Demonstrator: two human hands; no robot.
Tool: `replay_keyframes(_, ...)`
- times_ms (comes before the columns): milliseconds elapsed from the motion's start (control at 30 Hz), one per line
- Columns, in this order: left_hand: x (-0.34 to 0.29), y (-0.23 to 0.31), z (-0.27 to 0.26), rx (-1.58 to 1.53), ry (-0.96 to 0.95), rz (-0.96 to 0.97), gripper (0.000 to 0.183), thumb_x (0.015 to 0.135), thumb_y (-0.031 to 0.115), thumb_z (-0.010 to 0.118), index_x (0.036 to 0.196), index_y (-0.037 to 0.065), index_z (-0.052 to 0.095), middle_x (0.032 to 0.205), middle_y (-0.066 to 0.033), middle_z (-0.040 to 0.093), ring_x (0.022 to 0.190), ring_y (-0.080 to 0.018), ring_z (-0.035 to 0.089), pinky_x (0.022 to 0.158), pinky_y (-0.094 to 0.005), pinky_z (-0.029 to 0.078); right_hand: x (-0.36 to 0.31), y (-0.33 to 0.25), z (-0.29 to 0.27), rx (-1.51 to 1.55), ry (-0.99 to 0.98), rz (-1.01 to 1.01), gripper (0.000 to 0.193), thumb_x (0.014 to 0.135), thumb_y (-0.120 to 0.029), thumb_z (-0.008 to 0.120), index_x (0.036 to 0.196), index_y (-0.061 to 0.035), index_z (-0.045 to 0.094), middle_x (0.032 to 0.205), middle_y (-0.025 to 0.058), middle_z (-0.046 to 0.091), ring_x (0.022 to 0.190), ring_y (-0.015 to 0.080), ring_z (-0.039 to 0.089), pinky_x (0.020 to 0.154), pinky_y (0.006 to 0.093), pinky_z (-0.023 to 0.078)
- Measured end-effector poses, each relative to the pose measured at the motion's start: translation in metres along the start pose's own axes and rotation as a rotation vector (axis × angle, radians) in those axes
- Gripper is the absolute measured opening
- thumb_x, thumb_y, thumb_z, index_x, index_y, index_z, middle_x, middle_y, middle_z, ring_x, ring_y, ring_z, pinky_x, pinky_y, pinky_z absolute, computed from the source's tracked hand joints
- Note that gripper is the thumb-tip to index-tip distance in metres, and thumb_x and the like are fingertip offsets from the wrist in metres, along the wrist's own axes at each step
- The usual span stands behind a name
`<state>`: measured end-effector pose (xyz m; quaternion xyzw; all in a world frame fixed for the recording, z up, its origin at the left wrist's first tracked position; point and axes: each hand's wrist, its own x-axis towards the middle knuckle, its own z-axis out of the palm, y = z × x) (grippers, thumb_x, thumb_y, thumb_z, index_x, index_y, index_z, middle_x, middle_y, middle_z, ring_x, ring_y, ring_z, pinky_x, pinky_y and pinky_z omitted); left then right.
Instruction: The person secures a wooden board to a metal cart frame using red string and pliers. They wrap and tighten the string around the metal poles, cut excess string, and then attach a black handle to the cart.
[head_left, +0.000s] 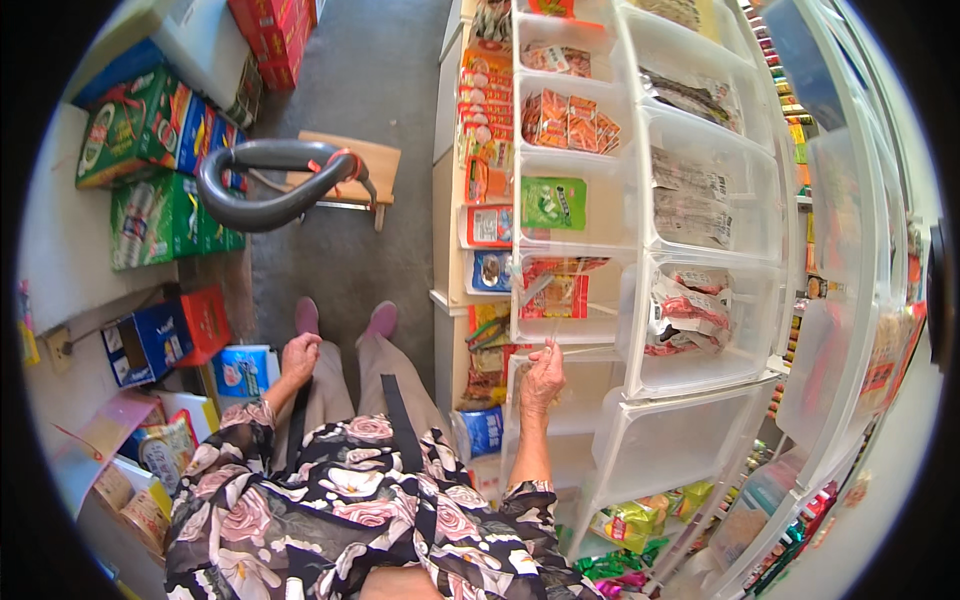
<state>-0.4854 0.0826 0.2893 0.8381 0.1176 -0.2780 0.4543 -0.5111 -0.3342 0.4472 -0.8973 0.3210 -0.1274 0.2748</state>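
My right hand (543, 377) is raised at the front lip of a clear plastic bin (575, 335) that holds red and yellow packets. Its fingers are drawn together, and whatever is between the fingertips is too small to make out. Another clear bin (590, 385) lies beside this hand. Farther along the row, a bin contains a green packet (553, 204) and another has orange-red packets (570, 122). My left hand (300, 358) hangs by my left thigh with its fingers curled, and nothing shows in it.
Clear bins on the right hold silvery packets (690, 197) and red-and-white packets (690, 312). A wooden stool (380, 165) stands ahead on the grey floor, with a dark looped tube (275, 215) near it. Green drink cartons (165, 218) and a blue box (147, 340) line the left.
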Motion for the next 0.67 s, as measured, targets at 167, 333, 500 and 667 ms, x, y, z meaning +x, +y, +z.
replay_keyframes(167, -0.023, -0.025, 0.016, 0.099, -0.041, 0.09, 0.018, 0.081, 0.012, 0.052, 0.093, 0.006, 0.064, 0.083, -0.0164, 0.065, 0.082, -0.0333, 0.062, 0.074, -0.0413, 0.049, -0.013, -0.003, -0.01, -0.12, 0.083, 0.008, 0.024, 0.092, -0.009, 0.045, 0.113, -0.0043, 0.058, 0.068, 0.0096, 0.061, 0.062, 0.0222, 0.06, 0.061, 0.0361, 0.048)
replay_keyframes(333, -0.051, -0.036, 0.004, 0.132, -0.132, 0.046, 0.019, 0.081, 0.015, 0.052, 0.092, 0.006, 0.064, 0.088, -0.0176, 0.065, 0.086, -0.0357, 0.061, 0.077, -0.0427, 0.048, 0.011, -0.017, 0.0, -0.139, 0.043, -0.06, 0.024, 0.092, -0.008, 0.045, 0.112, -0.0012, 0.057, 0.076, 0.0118, 0.062, 0.069, 0.024, 0.061, 0.065, 0.0362, 0.048)
replay_keyframes(500, -0.059, -0.063, -0.023, 0.082, -0.139, 0.007, 0.019, 0.081, 0.014, 0.051, 0.092, 0.005, 0.064, 0.089, -0.0198, 0.064, 0.088, -0.0377, 0.06, 0.079, -0.0433, 0.047, 0.052, -0.01, 0.042, -0.096, 0.172, -0.129, 0.022, 0.093, -0.013, 0.047, 0.107, -0.0011, 0.06, 0.087, 0.0129, 0.063, 0.075, 0.0243, 0.06, 0.065, 0.0356, 0.047)
replay_keyframes(667, -0.071, -0.095, -0.059, 0.187, -0.061, 0.029, 0.02, 0.081, 0.014, 0.051, 0.093, 0.004, 0.063, 0.089, -0.0217, 0.063, 0.089, -0.0381, 0.059, 0.081, -0.0434, 0.047, 0.062, -0.005, 0.124, -0.275, 0.007, -0.092, 0.023, 0.091, -0.013, 0.047, 0.109, -0.0026, 0.057, 0.101, 0.0188, 0.059, 0.093, 0.0289, 0.057, 0.082, 0.0414, 0.045)
